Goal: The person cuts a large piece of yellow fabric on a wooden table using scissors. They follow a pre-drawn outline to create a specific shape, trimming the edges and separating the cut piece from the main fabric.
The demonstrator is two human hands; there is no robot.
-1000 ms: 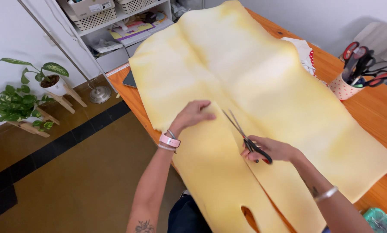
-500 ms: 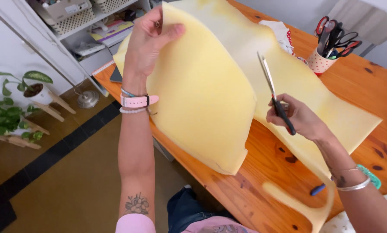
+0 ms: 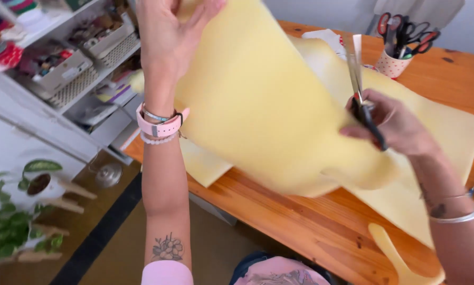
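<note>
Yellow foam sheet is lifted off the counter by the left hand, raised high at top of frame; fingers are closed on the sheet's upper edge, pink watch and bead bracelets seen at the wrist. Sheet is curled up and over, its lower fold hanging just above the wooden counter, motion-blurred. The rest of the sheet is laid flat on the counter to the right, reaching toward the far edge.

Scissors are gripped in the right hand, fingers clamped through the black handles, blades pointed up and seen close together. The right hand is held against the sheet's right side; bangles are worn at that wrist.

A narrow curved yellow offcut is left on the counter near the front edge. A dotted cup of scissors is stood at the far side of the counter, well apart from both hands. Shelving with baskets is seen at left, potted plants on the floor below.
</note>
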